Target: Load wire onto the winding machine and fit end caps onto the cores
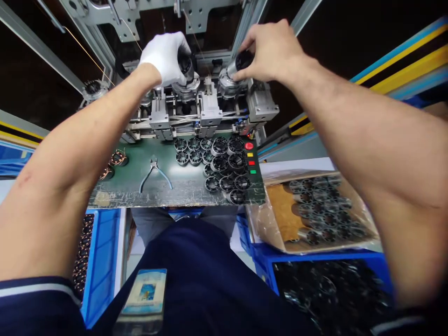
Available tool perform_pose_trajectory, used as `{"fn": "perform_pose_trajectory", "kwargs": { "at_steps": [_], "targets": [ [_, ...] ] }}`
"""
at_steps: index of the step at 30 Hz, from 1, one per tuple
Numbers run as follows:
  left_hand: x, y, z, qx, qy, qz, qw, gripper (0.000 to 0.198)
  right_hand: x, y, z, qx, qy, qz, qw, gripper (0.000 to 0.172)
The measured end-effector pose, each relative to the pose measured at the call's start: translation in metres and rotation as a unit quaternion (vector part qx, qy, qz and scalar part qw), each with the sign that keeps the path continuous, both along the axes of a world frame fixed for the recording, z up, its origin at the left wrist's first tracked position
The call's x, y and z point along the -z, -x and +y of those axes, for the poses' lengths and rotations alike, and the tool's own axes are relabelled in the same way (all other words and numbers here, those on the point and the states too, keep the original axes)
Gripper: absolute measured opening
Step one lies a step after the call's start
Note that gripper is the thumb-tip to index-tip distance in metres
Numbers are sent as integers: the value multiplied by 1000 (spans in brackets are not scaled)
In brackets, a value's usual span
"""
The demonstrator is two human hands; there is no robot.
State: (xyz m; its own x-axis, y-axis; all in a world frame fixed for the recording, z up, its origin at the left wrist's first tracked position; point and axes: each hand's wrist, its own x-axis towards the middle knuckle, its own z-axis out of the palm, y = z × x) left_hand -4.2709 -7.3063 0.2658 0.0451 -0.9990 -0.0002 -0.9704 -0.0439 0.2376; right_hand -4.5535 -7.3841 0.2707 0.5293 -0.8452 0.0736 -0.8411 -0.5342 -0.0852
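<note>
My left hand (164, 58), in a white glove, is closed round a black and silver stator core (186, 67) at the middle holder (187, 87) of the machine. Bare and to the right, my right hand (271, 51) grips another stator core (244, 59), tilted over the right holder (229, 85). The palm sides of both hands are partly hidden. Below the machine, several stator cores (220, 163) stand in rows and small stacks on the green bench (164, 192).
Pliers (154, 172) lie mid-bench, left of the cores. Copper-wound stators (118, 157) sit at the left. Coloured buttons (250, 158) line the bench's right end. An open carton (269, 221) of cores and a blue crate (264, 266) of dark parts are lower right; another blue crate (103, 256) is lower left.
</note>
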Motion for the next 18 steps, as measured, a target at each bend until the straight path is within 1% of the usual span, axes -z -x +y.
{"fn": "perform_pose_trajectory", "kwargs": {
  "at_steps": [1,4,7,11,15,16,17,18],
  "targets": [
    [-2,-1,0,13,-13,-31,999,86,-7,-1,5,-8,0,24,1000,70],
    [-15,5,-1,38,-44,-112,992,98,-25,-6,14,-34,-2,58,998,72],
    [-29,17,-3,51,-76,-150,985,101,-29,-11,7,-48,-5,76,996,79],
    [-39,24,-6,62,-104,-185,975,113,-22,-13,-24,-92,2,117,989,86],
    [-41,22,-13,83,-116,-192,971,116,-18,-11,-64,-151,32,173,973,107],
    [-42,22,-15,85,-116,-203,969,119,-15,-10,-74,-166,32,185,968,109],
    [-43,22,-17,85,-116,-219,965,123,-10,-9,-86,-176,17,181,967,105],
    [-44,23,-19,86,-115,-237,961,127,-3,-9,-98,-171,-18,131,976,98]
  ]
}}
